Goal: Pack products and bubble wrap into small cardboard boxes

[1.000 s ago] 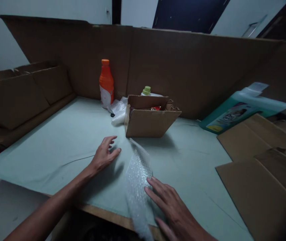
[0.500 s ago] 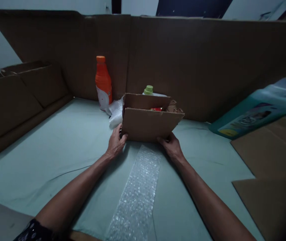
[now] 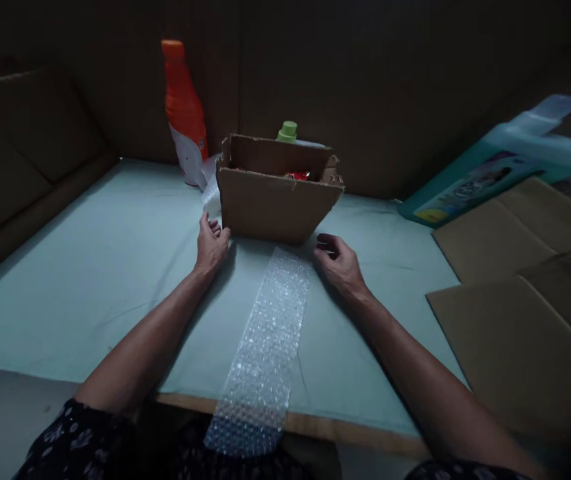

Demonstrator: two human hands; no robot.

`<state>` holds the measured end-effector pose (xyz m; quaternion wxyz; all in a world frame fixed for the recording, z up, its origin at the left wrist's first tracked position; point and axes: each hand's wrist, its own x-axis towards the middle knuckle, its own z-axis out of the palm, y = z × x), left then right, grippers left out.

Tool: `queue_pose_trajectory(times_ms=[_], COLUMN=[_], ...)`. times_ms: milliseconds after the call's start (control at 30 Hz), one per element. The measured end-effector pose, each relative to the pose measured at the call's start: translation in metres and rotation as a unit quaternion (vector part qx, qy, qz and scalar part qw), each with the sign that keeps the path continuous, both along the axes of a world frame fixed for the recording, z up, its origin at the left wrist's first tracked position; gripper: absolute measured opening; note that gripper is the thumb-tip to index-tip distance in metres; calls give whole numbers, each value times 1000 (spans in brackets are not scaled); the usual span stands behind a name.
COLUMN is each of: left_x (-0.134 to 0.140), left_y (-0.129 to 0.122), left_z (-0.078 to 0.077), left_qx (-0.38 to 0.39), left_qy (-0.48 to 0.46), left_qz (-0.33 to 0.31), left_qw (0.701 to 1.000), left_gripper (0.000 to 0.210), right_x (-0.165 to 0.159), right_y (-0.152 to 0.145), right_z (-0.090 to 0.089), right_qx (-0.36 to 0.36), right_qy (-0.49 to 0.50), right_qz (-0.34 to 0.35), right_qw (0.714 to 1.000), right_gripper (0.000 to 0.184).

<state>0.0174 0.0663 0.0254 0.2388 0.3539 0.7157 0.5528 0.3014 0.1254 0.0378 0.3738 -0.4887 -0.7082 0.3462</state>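
Observation:
A small open-topped cardboard box (image 3: 275,208) stands on the cloth-covered table, with a bit of a red item (image 3: 297,176) showing inside it. My left hand (image 3: 211,245) is at the box's lower left corner, fingers loosely bent and apart; whether the thumb still touches the cardboard I cannot tell. Off the lower right corner, my right hand (image 3: 339,263) is open with curved fingers and nothing in them. Between my forearms lies a long strip of bubble wrap (image 3: 265,347), its near end hanging over the table edge. More bubble wrap (image 3: 211,197) sits left of the box.
An orange bottle (image 3: 185,113) stands at the back left. Behind the box shows a green cap (image 3: 288,131). To the right are a teal liquid jug (image 3: 485,167), leaning, and cardboard pieces (image 3: 520,347). Tall cardboard walls (image 3: 390,87) close off the back.
My right hand has come off the box, and my left hand's grip has loosened at its corner. The view has tilted down, bringing the near table edge into sight.

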Motion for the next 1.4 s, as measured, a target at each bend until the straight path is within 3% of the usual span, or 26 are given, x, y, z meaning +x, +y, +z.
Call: queue_pose_trajectory(times_ms=[67, 167, 267, 367, 467, 567, 700, 833, 900, 933, 1000, 1067, 1133, 1200, 1267, 1400], left_x=[2, 6, 10, 12, 13, 15, 20, 33, 43, 49, 59, 66, 69, 69, 69, 70], left_y=[-24, -85, -153, -205, -242, -270, -286, -277, -270, -267, -259, -249, -237, -226, -217, -210], left_z=[1, 0, 0, 3, 8, 12, 7, 0, 1, 2, 9, 16, 20, 18, 10, -5], left_qx=[-11, 6, 28, 28, 23, 27, 29, 61, 114, 138, 148, 101, 40, -11, -42, -27], left_qy=[28, 161, 285, 369, 409, 427, 483, 511, 487, 458, 374, 289, 249, 247, 264, 328], left_qz=[-17, -168, -362, -461, -497, -495, -489, -488, -490, -484, -450, -390, -331, -296, -283, -261], left_qw=[999, 972, 887, 807, 765, 756, 726, 705, 714, 732, 797, 868, 909, 922, 921, 908], left_gripper=[74, 66, 49, 50, 54, 68, 77, 64, 52, 44, 28, 17, 14, 16, 35, 53], right_x=[22, 45, 40, 11, -18, -24, 8, 53, 67, 71, 75, 73, 67, 57, 46, 24], right_y=[-30, -69, -85, -82, -75, -75, -102, -155, -181, -192, -208, -218, -224, -227, -229, -226], right_z=[11, 20, 17, 8, 3, 4, 13, 23, 26, 27, 27, 27, 27, 25, 22, 7], right_qx=[14, 49, 78, 95, 116, 144, 207, 253, 258, 258, 260, 271, 287, 301, 309, 311], right_qy=[-52, -114, -160, -231, -277, -270, -247, -243, -248, -248, -236, -201, -155, -127, -135, -210], right_qz=[37, 124, 196, 250, 297, 303, 273, 283, 290, 292, 281, 239, 188, 174, 201, 261], right_qw=[998, 985, 964, 935, 906, 903, 907, 893, 887, 887, 893, 911, 926, 929, 920, 890], right_gripper=[35, 28, 32, 38, 38, 39, 38, 44, 47, 47, 48, 47, 45, 43, 40, 38])
